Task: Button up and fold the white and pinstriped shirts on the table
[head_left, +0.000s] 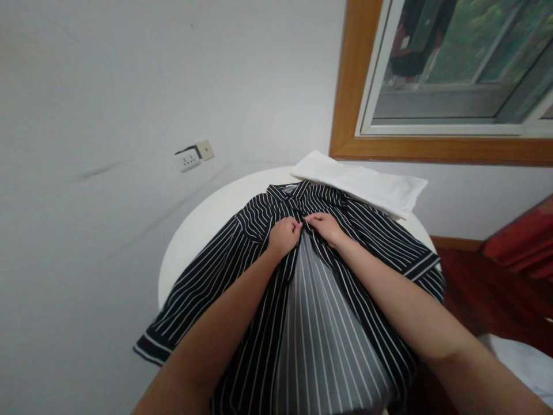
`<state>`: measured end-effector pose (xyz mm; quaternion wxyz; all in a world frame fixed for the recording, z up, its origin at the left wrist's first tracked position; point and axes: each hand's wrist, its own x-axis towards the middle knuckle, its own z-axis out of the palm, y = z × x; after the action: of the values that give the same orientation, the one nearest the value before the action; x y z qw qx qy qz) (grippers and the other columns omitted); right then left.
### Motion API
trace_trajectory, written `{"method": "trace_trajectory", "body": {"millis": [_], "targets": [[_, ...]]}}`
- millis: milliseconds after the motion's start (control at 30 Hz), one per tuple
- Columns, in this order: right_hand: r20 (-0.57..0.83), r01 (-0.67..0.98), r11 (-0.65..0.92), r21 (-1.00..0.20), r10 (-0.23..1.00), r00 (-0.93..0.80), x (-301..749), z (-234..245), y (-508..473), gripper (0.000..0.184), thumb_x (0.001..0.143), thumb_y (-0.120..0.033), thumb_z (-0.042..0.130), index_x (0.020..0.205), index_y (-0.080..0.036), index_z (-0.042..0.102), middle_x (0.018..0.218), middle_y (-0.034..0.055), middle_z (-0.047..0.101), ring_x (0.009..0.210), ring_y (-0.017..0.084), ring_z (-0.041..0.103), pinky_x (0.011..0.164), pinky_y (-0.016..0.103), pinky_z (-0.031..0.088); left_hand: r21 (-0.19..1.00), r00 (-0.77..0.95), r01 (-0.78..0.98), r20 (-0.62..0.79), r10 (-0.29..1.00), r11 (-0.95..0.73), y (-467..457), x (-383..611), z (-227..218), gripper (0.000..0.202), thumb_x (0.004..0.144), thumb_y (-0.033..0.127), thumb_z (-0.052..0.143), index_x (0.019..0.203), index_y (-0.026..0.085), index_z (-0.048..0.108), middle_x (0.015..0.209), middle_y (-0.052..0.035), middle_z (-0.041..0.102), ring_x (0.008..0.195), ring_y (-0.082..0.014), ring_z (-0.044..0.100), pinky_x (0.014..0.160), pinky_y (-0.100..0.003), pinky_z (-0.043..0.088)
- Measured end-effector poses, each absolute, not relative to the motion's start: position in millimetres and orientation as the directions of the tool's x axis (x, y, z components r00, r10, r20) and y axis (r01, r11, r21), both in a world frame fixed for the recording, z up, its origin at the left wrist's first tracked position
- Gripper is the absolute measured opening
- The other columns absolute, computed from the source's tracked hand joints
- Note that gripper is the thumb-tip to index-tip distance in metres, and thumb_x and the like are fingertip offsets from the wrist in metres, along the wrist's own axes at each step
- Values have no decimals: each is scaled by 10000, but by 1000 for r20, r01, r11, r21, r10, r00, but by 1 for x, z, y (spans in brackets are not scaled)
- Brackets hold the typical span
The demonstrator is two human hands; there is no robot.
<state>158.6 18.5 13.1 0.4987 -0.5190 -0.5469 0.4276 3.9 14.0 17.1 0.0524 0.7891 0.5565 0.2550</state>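
Observation:
A black shirt with white stripes (263, 323) lies spread front side up, its collar at the far end and its sleeves out to both sides. Below the chest the front hangs apart, showing the grey striped inside. My left hand (284, 235) is closed on the left front edge of the shirt. Close beside it, my right hand (325, 226) pinches the opposite front edge at the same height. Whatever lies between the fingertips, such as a button, is too small to make out.
The shirt rests on a round white table (190, 242) against the wall. Folded white cloth (367, 181) lies at its back right. A wall socket (187, 159), a wood-framed window (345, 115), a red curtain (522, 242) and something white (522, 360) at lower right surround it.

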Motion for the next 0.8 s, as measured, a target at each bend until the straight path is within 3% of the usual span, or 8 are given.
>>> {"method": "trace_trajectory", "body": {"millis": [300,500,633,800], "targets": [[202,296,208,-932,978,-51,156,7,16,208,758,-314,601,753,-148,726,640,5,662,576,116,550,602,234,433,536,197,794,219,956,-286,25,0,17,227,940,312,443,901,183,625,923,-45,689,854,-157,621,776,-264,450],[141,151,157,-976,983,-114,157,7,16,164,784,-277,614,779,-146,713,738,19,698,622,112,623,653,242,518,529,199,800,209,957,-282,26,-1,16,238,940,306,433,899,183,632,923,-48,689,861,-157,618,784,-264,451],[79,37,86,-996,983,-168,159,10,16,105,759,-238,683,779,-137,703,680,10,690,601,98,639,651,230,540,520,200,806,213,957,-284,25,-1,16,242,938,300,430,907,176,635,913,-57,688,865,-168,618,795,-281,454],[8,10,9,-1000,988,-151,157,10,18,49,773,-168,673,758,-126,693,603,-7,670,556,76,625,602,189,535,495,219,814,226,949,-306,25,-1,16,218,934,263,437,921,168,633,954,-68,681,885,-167,613,822,-284,454]]}}
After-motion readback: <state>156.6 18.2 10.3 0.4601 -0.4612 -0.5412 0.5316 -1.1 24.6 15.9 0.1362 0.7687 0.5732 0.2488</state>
